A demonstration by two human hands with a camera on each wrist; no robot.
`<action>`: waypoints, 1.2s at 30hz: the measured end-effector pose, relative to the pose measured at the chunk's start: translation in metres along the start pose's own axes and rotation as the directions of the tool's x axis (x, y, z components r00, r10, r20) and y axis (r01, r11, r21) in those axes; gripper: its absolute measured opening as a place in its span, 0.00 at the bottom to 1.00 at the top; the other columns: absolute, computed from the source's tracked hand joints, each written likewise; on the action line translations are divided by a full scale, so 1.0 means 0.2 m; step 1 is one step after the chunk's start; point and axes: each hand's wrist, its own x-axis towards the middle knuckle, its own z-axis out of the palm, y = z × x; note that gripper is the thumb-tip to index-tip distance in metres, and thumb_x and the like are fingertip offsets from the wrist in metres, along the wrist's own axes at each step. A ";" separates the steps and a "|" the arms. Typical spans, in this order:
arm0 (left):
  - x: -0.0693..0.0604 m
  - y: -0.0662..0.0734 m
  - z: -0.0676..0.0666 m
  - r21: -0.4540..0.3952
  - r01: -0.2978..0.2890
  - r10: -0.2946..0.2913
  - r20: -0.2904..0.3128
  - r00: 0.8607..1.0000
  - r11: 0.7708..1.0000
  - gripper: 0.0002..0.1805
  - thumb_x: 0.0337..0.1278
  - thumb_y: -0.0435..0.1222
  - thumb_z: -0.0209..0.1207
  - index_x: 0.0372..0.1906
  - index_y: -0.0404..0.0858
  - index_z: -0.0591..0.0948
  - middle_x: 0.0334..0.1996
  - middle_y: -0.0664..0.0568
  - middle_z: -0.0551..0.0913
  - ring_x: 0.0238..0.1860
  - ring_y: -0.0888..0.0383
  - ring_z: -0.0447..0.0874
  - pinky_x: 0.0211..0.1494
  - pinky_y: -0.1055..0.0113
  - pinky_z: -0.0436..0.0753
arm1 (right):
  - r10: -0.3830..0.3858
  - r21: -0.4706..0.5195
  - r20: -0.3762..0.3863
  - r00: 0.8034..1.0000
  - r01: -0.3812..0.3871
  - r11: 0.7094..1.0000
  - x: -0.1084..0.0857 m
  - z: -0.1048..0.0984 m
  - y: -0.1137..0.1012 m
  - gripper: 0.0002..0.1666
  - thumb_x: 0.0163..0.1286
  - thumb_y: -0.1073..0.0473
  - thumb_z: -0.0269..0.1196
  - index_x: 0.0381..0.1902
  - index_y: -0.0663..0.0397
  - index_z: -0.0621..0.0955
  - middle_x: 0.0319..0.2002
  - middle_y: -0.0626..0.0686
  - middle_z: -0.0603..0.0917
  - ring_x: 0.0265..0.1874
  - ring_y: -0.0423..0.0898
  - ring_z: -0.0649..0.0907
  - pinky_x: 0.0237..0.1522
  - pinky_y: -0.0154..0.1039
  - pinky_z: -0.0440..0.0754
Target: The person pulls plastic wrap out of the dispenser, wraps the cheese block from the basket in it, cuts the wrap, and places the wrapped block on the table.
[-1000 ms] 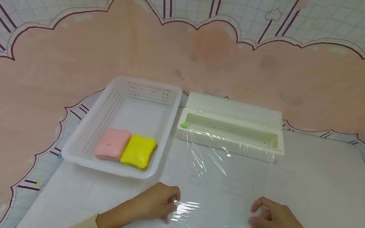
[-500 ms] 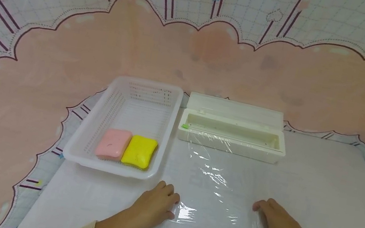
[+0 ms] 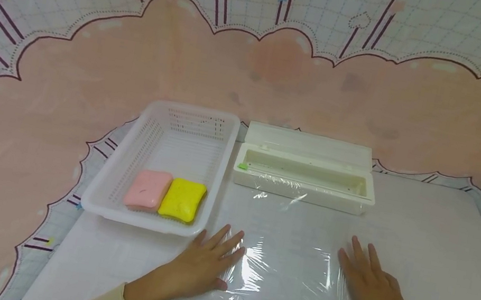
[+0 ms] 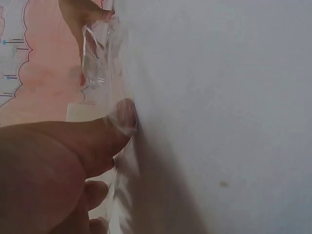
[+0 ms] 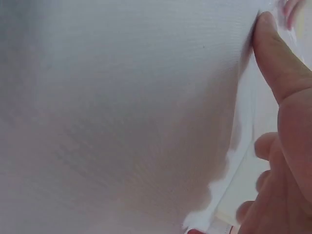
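Observation:
A sheet of clear plastic wrap [image 3: 291, 271] runs from the front of the long white wrap dispenser [image 3: 303, 190] toward me over the white tabletop. My left hand [image 3: 202, 267] lies spread at the sheet's left edge, its fingers straight and touching the film. At the opposite edge my right hand [image 3: 371, 296] is spread likewise, fingers straight, thumb apart. In the left wrist view the left thumb [image 4: 126, 114] rests against the film near the table surface. The right thumb [image 5: 265, 29] reaches the table surface in the right wrist view. Neither hand is curled round anything.
Left of the dispenser stands a white perforated basket [image 3: 113, 170] with a pink block [image 3: 148, 190] and a yellow block [image 3: 183, 200] in it. The dispenser's lid [image 3: 309, 143] is raised at the back, with a green slider [image 3: 242, 166] at its left end.
Both hands have gone from curled fingers at the film's edges to straight, spread fingers laid on them. The film lies lower and flatter. Basket and dispenser have stayed put.

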 end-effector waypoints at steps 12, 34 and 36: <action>0.01 -0.07 0.01 -0.103 -0.009 0.017 0.070 0.997 0.995 0.44 0.66 0.60 0.59 0.82 0.58 0.55 0.84 0.58 0.44 0.84 0.46 0.42 0.78 0.33 0.55 | 0.096 0.045 0.163 0.982 -0.104 0.994 0.04 0.00 0.04 0.82 0.35 0.12 0.65 0.82 0.46 0.55 0.82 0.64 0.46 0.77 0.75 0.49 0.57 0.90 0.42; -0.30 -0.01 -0.44 -0.256 -0.065 0.034 -0.122 0.992 0.964 0.25 0.70 0.53 0.60 0.65 0.47 0.80 0.60 0.58 0.83 0.61 0.58 0.81 0.64 0.56 0.80 | 0.074 0.031 0.148 0.986 -0.080 0.996 0.05 0.00 0.03 0.81 0.35 0.14 0.67 0.82 0.49 0.56 0.81 0.67 0.48 0.75 0.78 0.52 0.56 0.91 0.43; -0.29 -0.10 -0.57 -0.303 -0.088 0.044 -0.148 0.988 0.949 0.22 0.71 0.50 0.60 0.63 0.47 0.81 0.59 0.58 0.85 0.61 0.58 0.82 0.65 0.55 0.80 | 0.074 0.022 0.140 0.987 -0.078 0.997 0.04 0.01 0.03 0.82 0.35 0.13 0.66 0.81 0.49 0.57 0.81 0.67 0.49 0.75 0.78 0.53 0.56 0.91 0.44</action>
